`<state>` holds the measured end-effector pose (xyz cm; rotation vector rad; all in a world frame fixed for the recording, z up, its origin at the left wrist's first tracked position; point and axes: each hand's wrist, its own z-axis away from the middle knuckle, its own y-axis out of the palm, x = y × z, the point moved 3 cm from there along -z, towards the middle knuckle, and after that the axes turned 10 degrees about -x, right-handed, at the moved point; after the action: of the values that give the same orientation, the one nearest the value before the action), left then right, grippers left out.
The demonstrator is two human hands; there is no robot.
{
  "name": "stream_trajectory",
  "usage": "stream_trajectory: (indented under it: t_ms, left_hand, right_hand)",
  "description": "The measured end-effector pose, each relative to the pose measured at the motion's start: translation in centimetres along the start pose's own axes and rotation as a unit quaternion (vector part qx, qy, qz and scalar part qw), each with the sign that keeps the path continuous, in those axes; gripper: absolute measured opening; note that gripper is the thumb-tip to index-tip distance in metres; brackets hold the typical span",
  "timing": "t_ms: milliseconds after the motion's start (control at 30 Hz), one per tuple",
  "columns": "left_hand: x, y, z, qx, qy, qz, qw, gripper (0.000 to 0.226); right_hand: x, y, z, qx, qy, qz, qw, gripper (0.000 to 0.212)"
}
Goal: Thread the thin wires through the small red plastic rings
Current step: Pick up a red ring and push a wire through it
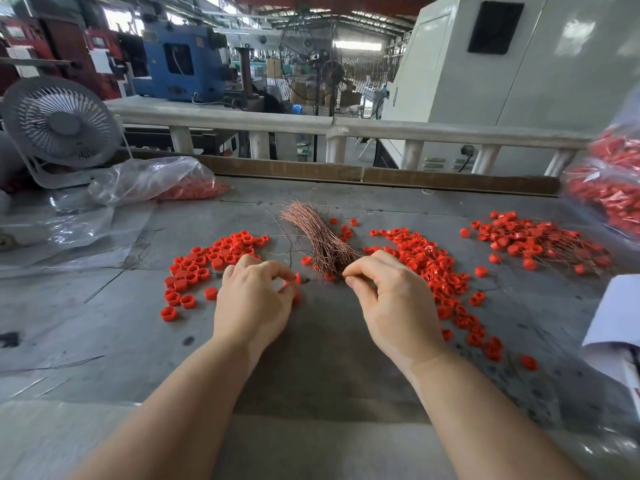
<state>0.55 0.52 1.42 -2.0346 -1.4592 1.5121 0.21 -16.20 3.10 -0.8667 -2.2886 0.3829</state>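
Note:
A bundle of thin copper wires (317, 235) lies on the grey table (104, 323), its near end between my hands. Loose red plastic rings lie in a pile at the left (207, 268) and a larger pile at the right (436, 271). Further right lies a heap of rings with wires through them (530, 237). My left hand (252, 299) pinches a red ring (291, 284) between thumb and fingers. My right hand (388, 292) pinches at the near tip of the wire bundle, finger and thumb closed on wire ends.
A grey desk fan (59, 126) stands at the back left beside a clear bag of red rings (162, 183). Another bag of rings (609, 188) hangs at the right edge. A white sleeve (613, 320) shows at the right. A cardboard strip lines the table's far edge.

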Motion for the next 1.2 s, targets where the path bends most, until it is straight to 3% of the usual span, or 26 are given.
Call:
stream_trajectory:
  t_ms: [367, 500, 633, 733, 967, 1200]
  left_hand:
    - [-0.4, 0.5, 0.2, 0.035, 0.071, -0.031, 0.996, 0.016]
    - [-0.9, 0.1, 0.3, 0.011, 0.068, 0.111, 0.991, 0.01]
    - [-1.8, 0.0, 0.6, 0.051, -0.036, 0.335, 0.94, 0.02]
    - [-2.2, -0.1, 0.7, 0.077, -0.063, 0.425, 0.9, 0.025]
    - [-2.2, -0.2, 0.8, 0.124, -0.11, 0.522, 0.836, 0.024]
    - [-2.5, -0.1, 0.9, 0.146, -0.123, 0.534, 0.824, 0.018]
  right_hand:
    - [0.0, 0.0, 0.0, -0.003, 0.014, -0.017, 1.0, 0.011]
    - [-0.1, 0.0, -0.2, -0.007, 0.028, -0.034, 0.999, 0.011]
    - [-0.1, -0.2, -0.3, -0.027, 0.043, -0.064, 0.997, 0.011]
    - [0.0, -0.2, -0.4, -0.035, 0.042, -0.08, 0.995, 0.012]
    - [0.3, -0.3, -0.5, -0.035, 0.016, -0.097, 0.995, 0.01]
    - [0.3, -0.4, -0.5, -0.043, 0.011, -0.099, 0.994, 0.009]
